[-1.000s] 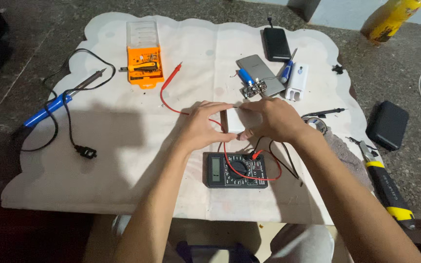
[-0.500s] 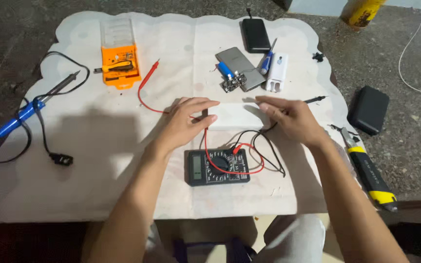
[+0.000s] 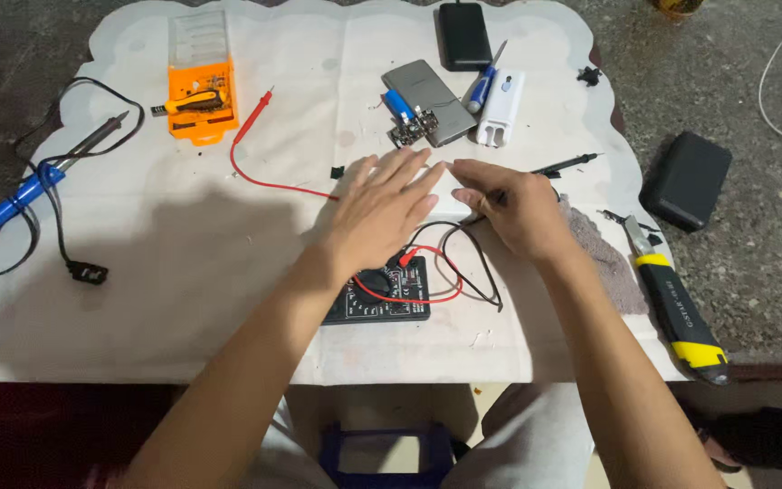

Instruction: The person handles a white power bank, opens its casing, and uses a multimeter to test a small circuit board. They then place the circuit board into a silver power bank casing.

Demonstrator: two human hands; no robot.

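Head view: left hand (image 3: 382,208) lay flat w/ fingers spread, palm down on the white sheet (image 3: 183,263), holding nothing. Right hand (image 3: 509,206) sat just at its 3 o'clock, fingers loosely curled over the black wire (image 3: 477,263); can't tell if it actually pinched it. Hands were close, fingertips nearly meeting but apart. Meter (image 3: 382,294) lay at 6 o'clock of both hands, partly under the left wrist, w/ red wire (image 3: 273,181) running off to 10 o'clock. Black probe (image 3: 572,164) lay at 1 o'clock of right hand. Grey case (image 3: 429,86), small circuit board (image 3: 414,129) & white box (image 3: 501,107) sat at 12 o'clock. Orange kit (image 3: 199,81) at 10 o'clock, blue iron (image 3: 24,192) far at 9 o'clock, yellow knife (image 3: 676,303) at 4 o'clock.
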